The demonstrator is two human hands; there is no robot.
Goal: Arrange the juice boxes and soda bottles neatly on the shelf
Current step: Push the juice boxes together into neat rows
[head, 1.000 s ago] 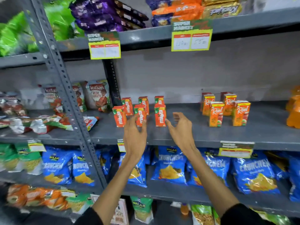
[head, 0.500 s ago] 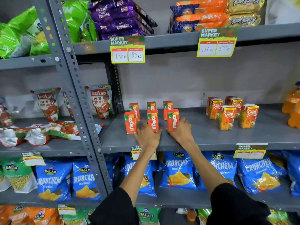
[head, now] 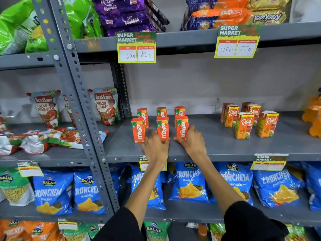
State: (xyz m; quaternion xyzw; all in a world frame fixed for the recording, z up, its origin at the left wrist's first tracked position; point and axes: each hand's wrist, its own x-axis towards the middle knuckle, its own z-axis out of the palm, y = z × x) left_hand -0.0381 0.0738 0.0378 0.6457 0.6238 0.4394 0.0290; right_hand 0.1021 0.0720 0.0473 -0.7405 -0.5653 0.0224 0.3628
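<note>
At the centre of the frame six Maaza boxes stand upright on the grey shelf (head: 217, 146) in two rows of three. The front row reads, left to right: left box (head: 138, 130), middle box (head: 162, 128), right box (head: 182, 127); the back row (head: 161, 112) stands just behind, partly hidden.

The left hand (head: 155, 148) lies low on the shelf board with its fingers at the foot of the middle box — thumb on the box's right side, other fingers on its left, a narrow clasp around the base. The right hand (head: 192, 141) rests beside it, fingers curled against the right side of the right box and thumb laid flat on the shelf below the box's front; whether it truly grips the box cannot be told.

To the right of centre, well apart from the Maaza group, five Real boxes (head: 244, 126) stand in a looser cluster. At the right edge of the frame orange soda bottles (head: 314, 117) are partly cut off.

Two price tags (head: 136, 47) hang from the shelf above, and blue chip bags (head: 189, 185) fill the shelf below — the forearms cross in front of them.
</note>
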